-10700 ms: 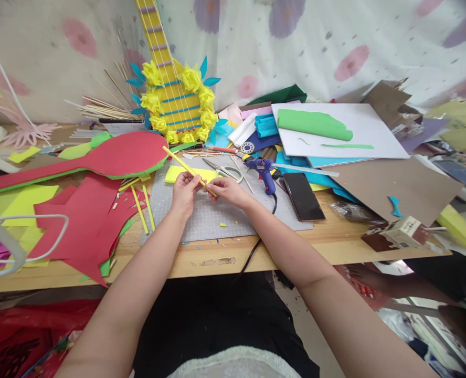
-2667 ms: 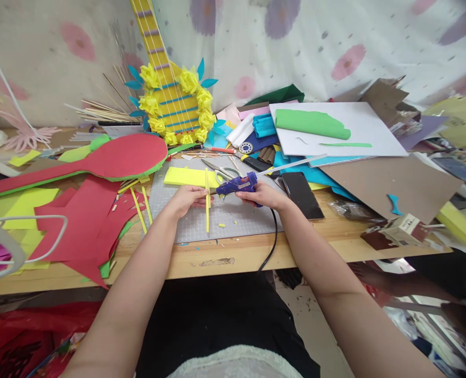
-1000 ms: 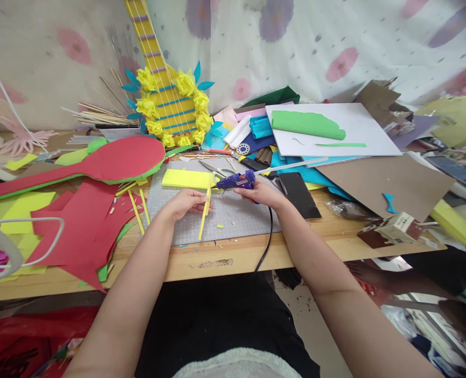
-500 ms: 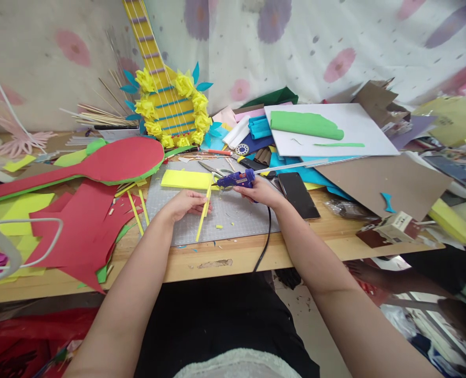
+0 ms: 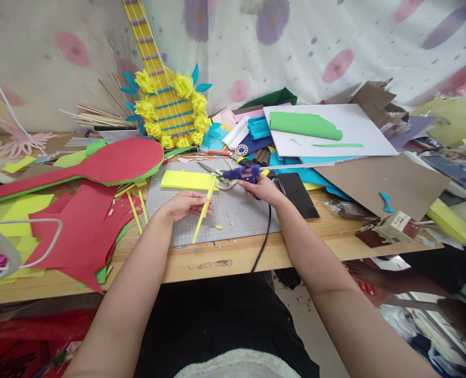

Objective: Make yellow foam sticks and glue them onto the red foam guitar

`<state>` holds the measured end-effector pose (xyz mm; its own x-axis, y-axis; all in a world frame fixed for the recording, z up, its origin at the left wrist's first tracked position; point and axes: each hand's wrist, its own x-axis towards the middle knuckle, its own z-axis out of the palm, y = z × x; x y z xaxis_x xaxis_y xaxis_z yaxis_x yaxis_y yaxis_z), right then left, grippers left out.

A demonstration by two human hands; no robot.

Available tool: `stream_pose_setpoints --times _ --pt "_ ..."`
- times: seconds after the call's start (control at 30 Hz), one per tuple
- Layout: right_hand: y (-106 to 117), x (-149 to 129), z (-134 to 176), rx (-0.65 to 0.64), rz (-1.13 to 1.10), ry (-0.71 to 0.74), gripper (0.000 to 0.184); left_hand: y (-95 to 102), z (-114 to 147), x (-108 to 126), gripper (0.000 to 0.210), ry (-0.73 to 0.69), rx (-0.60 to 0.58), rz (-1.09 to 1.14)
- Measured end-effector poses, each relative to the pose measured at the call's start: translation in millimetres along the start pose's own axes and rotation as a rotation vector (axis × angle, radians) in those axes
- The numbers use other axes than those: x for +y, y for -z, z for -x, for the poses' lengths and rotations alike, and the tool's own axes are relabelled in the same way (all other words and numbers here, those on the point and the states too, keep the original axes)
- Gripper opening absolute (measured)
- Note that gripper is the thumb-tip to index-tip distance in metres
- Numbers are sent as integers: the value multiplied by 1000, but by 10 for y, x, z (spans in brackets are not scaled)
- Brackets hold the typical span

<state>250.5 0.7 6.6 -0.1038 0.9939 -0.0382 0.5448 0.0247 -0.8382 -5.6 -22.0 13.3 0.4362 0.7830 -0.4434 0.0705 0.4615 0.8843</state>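
Observation:
A thin yellow strip-covered stick (image 5: 203, 211) slants up from my left hand (image 5: 186, 205), pinched between its fingers. My right hand (image 5: 258, 189) is wrapped round a blue glue gun (image 5: 239, 174), whose nozzle points left, just right of the stick's upper end. A long white glue stick (image 5: 296, 166) juts from the back of the gun, and a black cord (image 5: 265, 242) hangs below it. Behind my left hand lies a folded yellow paper piece (image 5: 186, 180) on the grey cutting mat (image 5: 241, 220). Scissors (image 5: 213, 170) rest behind the gun, partly hidden by it.
A yellow paper guitar (image 5: 168, 113) with flowers stands at the back. On the left lie a red guitar-shaped cutout (image 5: 123, 160) and red paper (image 5: 75, 226). A black phone (image 5: 298, 195) lies right of my right hand, with a white board (image 5: 331, 147) behind and a brown sheet (image 5: 390, 181) farther right.
My right hand has drawn the glue gun slightly right, away from the stick's top. The stick in my left hand tilts a little more.

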Motion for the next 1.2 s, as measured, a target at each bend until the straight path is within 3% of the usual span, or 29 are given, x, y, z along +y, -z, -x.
stream_pose_setpoints --times 0.13,0.3,0.5,0.73,0.8,0.87,1.0,1.1,1.2 --pt "45 150 -138 232 -2 -88 46 10 -20 -6 8 -44 -9 74" --pt "69 258 -275 375 164 -135 45 20 -57 -41 9 -85 26 126" --pt "36 246 -324 387 262 -139 49 -5 -110 -67 11 -192 133 218" --pt "187 62 -20 432 630 -112 51 -97 -193 -85 11 -389 440 383" --pt "219 -36 85 313 639 -133 42 -121 -199 -78 11 -410 492 401" --pt "173 -160 145 105 539 -101 37 -144 -203 -70 12 -432 517 415" --pt "-184 -430 101 -227 105 148 33 -181 -214 -67 12 -475 538 440" --pt "-512 -575 -5 -337 -152 115 31 -189 -225 -77 11 -495 549 445" --pt "-734 -637 -77 -300 -235 -7 20 -185 -234 -91 12 -519 581 425"
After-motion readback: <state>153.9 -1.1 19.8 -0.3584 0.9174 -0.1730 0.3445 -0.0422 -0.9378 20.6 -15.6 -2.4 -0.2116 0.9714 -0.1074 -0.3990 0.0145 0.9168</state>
